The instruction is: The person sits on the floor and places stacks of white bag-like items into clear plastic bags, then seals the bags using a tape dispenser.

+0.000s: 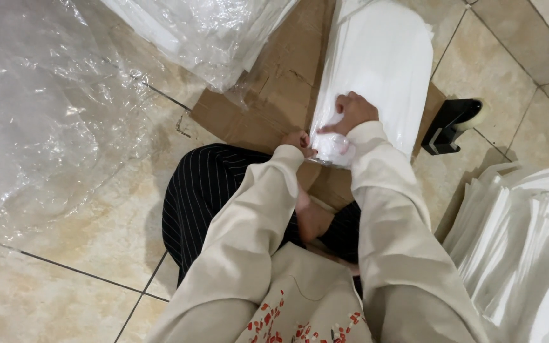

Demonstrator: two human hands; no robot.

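across the tiled floor (pixel 65 209), at the far left, a big sheet of clear plastic film (pixel 39 108) lies crumpled and glossy, spreading from the top corner down toward the middle. next to it, along the top edge, a bundle of white sheets wrapped in clear plastic (pixel 204 32) rests partly on a flattened piece of brown cardboard (pixel 268 95) laid on the tiles. below the cardboard, the person sits with legs folded in black pinstriped trousers (pixel 204 190), both arms in cream sleeves (pixel 249 222) reaching forward. the left hand (pixel 298 141) is curled at the near left corner of a long white pack (pixel 382 63), fingers pinching the pack's bunched end; just what sits between the fingertips is too small to make out. just beside it, the right hand (pixel 351 111) lies on top of the same pack near its close end, fingers bent and pressing down on the wrapping, gripping the gathered plastic. the white pack itself lies lengthwise on the cardboard, running away from the person toward the top of the view, its near end twisted under both hands. right of the pack, a black tape dispenser (pixel 452 124) sits on the tile, touching the cardboard's edge. at the far right, a tall stack of white folded sheets (pixel 522 241) fans out, well apart from the hands.
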